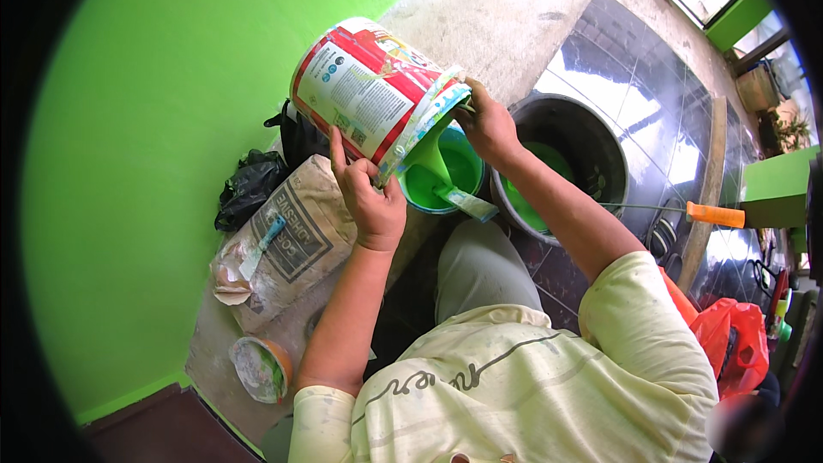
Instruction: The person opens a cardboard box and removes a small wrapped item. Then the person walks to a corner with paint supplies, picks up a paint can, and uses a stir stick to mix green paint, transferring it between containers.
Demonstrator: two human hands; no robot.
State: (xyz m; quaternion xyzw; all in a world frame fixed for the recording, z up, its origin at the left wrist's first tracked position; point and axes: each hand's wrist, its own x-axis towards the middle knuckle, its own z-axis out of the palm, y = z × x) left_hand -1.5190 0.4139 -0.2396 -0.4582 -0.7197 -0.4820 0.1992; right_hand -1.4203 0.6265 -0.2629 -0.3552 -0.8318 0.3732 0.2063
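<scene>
A red and white paint pail [360, 77] is tilted with its mouth downward, held up between my two hands. My left hand [365, 197] is closed on the pail's lower rim, index finger along its side. My right hand [484, 124] grips the rim at the other side. Green paint [435, 157] pours from the mouth into a blue-rimmed bucket [469, 154] below, which holds more green paint. A pale flat tool [470, 202] leans out of that bucket. Beside it, a large black bucket [604, 154] has green inside and a long-rod tool with an orange handle [713, 214] lying across it.
A paper sack [300, 214] and black plastic bags [249, 189] lie at the left by the green wall [129, 163]. A small orange tub [261, 369] is at the lower left. At right are a wooden plank [711, 150], sandals [664, 231] and a red plastic bag [737, 343].
</scene>
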